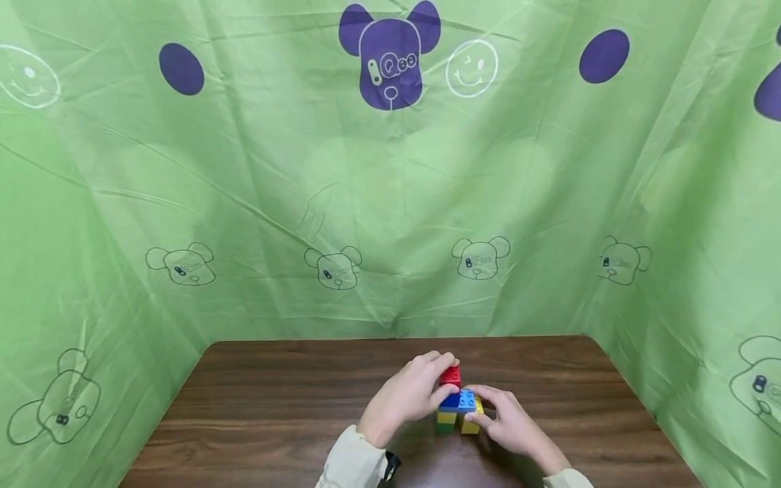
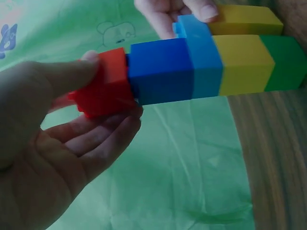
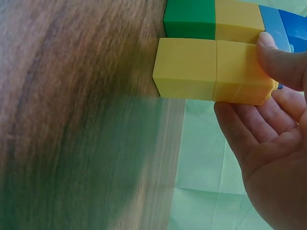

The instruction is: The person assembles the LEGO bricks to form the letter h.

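A small structure of toy building bricks stands on the table, between the two hands. Its left column has a green brick (image 1: 445, 428) at the bottom, then a yellow brick (image 2: 244, 64), a light blue brick (image 2: 206, 62) and a dark blue brick (image 2: 160, 69). On top sits a red brick (image 1: 451, 375), which my left hand (image 1: 405, 393) pinches between thumb and fingers. The right column is a lower yellow brick (image 3: 186, 67) and an upper yellow brick (image 3: 242, 72) with studs. My right hand (image 1: 511, 424) grips that upper one, its thumb reaching the light blue brick's edge.
The wood-grain table (image 1: 256, 413) has rounded far corners. Green printed cloth (image 1: 390, 203) hangs behind it and along both sides. A black band (image 1: 392, 466) circles the left wrist beside a pale sleeve (image 1: 352, 462).
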A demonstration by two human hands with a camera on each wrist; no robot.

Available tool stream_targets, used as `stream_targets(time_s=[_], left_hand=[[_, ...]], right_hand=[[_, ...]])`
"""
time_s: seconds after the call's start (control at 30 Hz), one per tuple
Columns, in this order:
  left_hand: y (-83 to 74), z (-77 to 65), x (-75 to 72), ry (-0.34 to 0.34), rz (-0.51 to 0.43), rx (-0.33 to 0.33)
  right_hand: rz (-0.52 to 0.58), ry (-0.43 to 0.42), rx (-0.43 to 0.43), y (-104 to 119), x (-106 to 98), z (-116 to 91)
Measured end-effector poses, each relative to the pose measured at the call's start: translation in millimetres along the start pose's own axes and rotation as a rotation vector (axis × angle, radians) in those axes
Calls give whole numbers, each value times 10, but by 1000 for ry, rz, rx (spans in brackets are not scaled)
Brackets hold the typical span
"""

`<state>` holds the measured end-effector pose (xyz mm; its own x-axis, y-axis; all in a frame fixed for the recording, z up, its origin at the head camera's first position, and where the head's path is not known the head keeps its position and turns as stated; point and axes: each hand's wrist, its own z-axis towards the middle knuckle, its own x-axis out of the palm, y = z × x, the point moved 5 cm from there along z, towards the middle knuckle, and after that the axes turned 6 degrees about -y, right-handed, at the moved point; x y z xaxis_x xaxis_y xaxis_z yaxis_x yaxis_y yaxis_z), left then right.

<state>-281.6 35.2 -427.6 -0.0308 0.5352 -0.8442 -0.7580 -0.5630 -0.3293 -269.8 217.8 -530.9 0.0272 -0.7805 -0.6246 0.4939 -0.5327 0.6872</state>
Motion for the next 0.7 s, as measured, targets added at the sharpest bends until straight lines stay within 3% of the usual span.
stream_targets(time_s=[0.13,0.3,0.5,0.7], left_hand=[[34,8,56,12,-46,24],[25,18,75,23,-21,35],[-2,18,65,-10,6,41],[-5,29,75,-34,-26,34]], right_hand=[[-20,-20,-9,-7,-6,-1],[-9,-26,-8,-12,2,-7],[4,-25,-34,-6,21,7],[-11,-50,-51,6,8,13]])
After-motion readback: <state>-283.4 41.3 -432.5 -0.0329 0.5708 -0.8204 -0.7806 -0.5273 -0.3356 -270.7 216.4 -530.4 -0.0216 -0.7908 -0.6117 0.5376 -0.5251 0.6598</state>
